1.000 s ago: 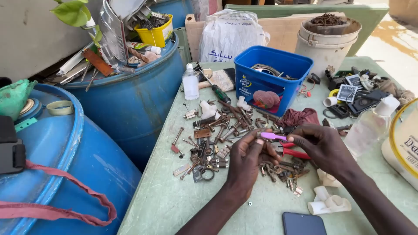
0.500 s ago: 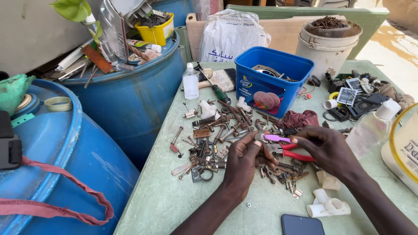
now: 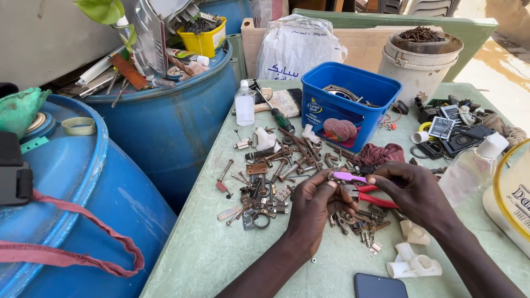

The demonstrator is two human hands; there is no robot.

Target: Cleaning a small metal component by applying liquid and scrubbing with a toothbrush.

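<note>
While both hands pinch a small pink tool (image 3: 350, 176) over scattered rusty bolts (image 3: 287, 165), the left hand (image 3: 314, 207) and right hand (image 3: 414, 190) risk dropping it into the clutter.

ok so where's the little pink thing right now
In the head view the small pink-handled piece is held between both hands, left hand and right hand, just right of centre, above the red-handled pliers and in front of the blue tub.
</note>
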